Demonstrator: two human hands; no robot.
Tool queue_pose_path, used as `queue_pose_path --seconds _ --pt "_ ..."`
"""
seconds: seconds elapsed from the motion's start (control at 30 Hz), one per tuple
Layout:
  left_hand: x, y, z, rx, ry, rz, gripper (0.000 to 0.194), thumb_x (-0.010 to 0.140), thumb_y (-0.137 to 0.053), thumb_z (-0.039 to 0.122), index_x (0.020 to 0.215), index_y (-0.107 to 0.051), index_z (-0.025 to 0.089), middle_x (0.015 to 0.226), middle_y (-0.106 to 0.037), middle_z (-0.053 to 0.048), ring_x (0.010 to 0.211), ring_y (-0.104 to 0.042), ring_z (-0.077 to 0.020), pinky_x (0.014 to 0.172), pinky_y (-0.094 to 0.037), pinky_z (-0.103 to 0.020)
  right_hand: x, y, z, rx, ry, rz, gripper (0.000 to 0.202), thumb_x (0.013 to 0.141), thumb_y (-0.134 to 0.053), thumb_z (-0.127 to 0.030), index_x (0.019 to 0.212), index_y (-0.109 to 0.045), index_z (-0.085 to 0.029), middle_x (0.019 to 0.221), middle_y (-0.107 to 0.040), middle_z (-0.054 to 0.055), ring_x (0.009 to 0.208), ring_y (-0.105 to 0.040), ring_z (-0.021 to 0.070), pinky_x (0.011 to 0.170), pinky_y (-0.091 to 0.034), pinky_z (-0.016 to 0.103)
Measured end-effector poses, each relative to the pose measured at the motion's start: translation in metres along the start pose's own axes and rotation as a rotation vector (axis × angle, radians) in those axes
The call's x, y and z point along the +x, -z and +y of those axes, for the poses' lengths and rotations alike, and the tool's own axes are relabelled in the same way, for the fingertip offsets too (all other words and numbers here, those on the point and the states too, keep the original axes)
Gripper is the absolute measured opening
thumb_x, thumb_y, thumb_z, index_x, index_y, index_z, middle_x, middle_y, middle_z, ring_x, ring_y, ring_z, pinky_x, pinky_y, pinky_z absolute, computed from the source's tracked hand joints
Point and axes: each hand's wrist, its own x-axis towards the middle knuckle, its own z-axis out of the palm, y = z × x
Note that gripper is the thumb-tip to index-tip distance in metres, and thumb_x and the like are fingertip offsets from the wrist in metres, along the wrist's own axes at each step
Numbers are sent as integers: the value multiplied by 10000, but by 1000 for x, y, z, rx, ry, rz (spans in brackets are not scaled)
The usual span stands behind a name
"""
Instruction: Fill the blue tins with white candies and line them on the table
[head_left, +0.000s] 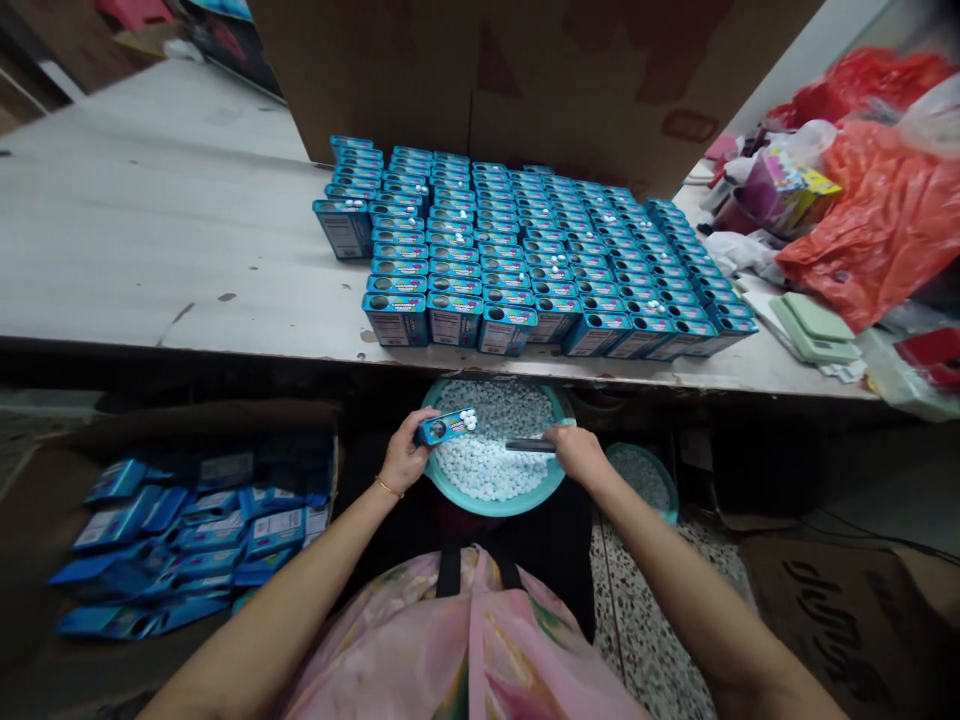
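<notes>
My left hand (405, 456) is closed around a small blue box (444, 428), held over the left rim of a teal basin (498, 508). Several white balls rest on one end of the box's top, and a dark round opening shows at the other. White balls (491, 468) fill the basin. In my right hand (579, 452) is a dark, flat tool (531, 445), its tip pointing left above the balls. Rows of similar blue boxes (454, 318) stand on the white table (150, 250); a few have white balls on top.
A carton (326, 425) of blue boxes lies at the lower left. Behind the rows rises a large cardboard box (480, 90). On the right are red plastic bags (885, 220) and a green scale (814, 325). A second basin (671, 500) stands lower right.
</notes>
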Motion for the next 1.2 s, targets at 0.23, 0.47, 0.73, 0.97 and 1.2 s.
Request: queue_pose_path --seconds 0.23,0.47,0.73,0.97,1.2 --pt "-2 -2 -10 68 165 115 363 629 -619 294 961 -531 177 858 -588 -13 807 -554 -176 786 -429 -318 38 -71 -56 297 -7 28 292 799 -399 -108 974 -631 -139 909 -649 73 849 -557 144 668 -366 189" --pt "0 11 -10 86 116 122 402 633 -630 288 1004 -516 184 882 -580 -11 826 -546 -169 802 -424 -317 35 -50 -26 623 62 90 241 741 -465 -127 857 -676 -117 787 -673 31 765 -559 129 655 -364 172" --pt "-9 -11 -1 74 -92 74 389 653 -483 87 1020 -513 209 1063 -554 -44 1052 -488 -196 949 -348 -377 -12 18 -2 581 202 183 238 770 -451 -201 872 -664 -232 867 -666 10 815 -570 141 697 -389 213" --pt "-12 -19 2 156 -60 48 393 646 -522 105 1024 -514 211 1029 -553 -35 982 -512 -190 896 -393 -351 -25 48 -43 212 207 185 316 773 -397 -124 933 -632 -262 901 -635 13 827 -550 138 661 -360 212" --pt "-15 -26 1 155 -63 16 375 652 -528 126 1017 -515 211 1010 -559 -29 968 -517 -187 880 -399 -339 -35 76 -82 -126 182 131 291 801 -344 -141 877 -615 -215 881 -595 60 801 -526 156 618 -352 235"
